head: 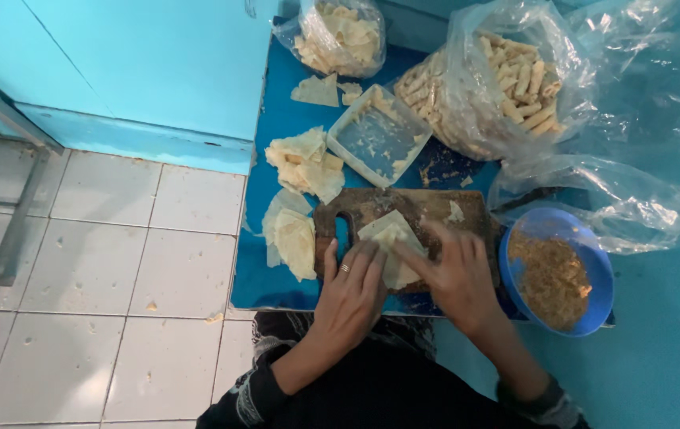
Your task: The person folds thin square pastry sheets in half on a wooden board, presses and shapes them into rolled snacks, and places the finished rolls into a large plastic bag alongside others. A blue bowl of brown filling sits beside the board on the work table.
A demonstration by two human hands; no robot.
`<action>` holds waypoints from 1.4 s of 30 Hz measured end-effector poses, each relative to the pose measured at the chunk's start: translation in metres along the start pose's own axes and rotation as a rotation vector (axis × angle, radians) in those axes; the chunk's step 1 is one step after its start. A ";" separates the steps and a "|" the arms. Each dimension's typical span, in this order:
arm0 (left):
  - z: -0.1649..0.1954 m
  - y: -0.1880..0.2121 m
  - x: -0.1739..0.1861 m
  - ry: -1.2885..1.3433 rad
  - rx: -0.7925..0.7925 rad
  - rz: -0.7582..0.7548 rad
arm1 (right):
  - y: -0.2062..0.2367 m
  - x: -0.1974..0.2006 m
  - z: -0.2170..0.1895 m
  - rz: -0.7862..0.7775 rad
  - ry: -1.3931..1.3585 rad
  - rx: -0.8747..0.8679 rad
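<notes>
On the wooden board (403, 210), both hands' fingers (364, 258) flat and slightly spread, pressing a pale wrapper (392, 238).

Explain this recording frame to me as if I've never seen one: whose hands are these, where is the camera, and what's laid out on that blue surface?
There is one picture, taken by a camera worn on a person's head and looking down, so the two bare hands belong to the wearer. The left hand, with a ring on one finger, and the right hand both press on a pale folded wrapper sheet lying on a dark wooden cutting board. The board sits on a low blue table. Left of it lie loose wrapper sheets, with another wrapper pile behind. A blue bowl of brown crumbly filling stands by the right hand. Further back are an almost empty square plastic container, a clear bag of finished rolls and a smaller bag of wrappers. The floor is white tile.
</notes>
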State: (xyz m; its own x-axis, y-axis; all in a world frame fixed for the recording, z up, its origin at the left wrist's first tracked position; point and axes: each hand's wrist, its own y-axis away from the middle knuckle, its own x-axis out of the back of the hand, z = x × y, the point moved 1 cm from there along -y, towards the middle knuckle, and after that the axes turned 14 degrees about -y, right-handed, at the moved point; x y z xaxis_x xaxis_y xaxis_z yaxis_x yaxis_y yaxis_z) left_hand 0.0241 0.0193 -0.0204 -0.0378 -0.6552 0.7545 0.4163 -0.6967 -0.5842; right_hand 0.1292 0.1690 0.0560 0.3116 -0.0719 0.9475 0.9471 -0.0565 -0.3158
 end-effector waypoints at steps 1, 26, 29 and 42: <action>0.000 -0.001 0.000 -0.013 -0.010 -0.010 | 0.003 -0.002 0.002 0.016 -0.020 0.032; 0.008 0.001 0.008 -0.138 -0.043 0.066 | -0.046 0.017 0.043 0.050 -0.277 -0.120; 0.010 0.002 0.006 -0.154 -0.061 0.033 | -0.062 -0.007 0.049 -0.013 -0.431 -0.132; 0.023 -0.004 0.010 -0.206 -0.055 0.009 | -0.041 -0.012 0.023 -0.086 -0.080 -0.201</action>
State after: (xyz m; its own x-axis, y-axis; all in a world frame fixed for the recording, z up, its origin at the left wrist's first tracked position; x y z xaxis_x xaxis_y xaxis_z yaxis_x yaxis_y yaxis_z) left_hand 0.0426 0.0216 -0.0037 0.1544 -0.5916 0.7913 0.3654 -0.7099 -0.6021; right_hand 0.0886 0.1953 0.0583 0.2435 0.0205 0.9697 0.9386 -0.2568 -0.2303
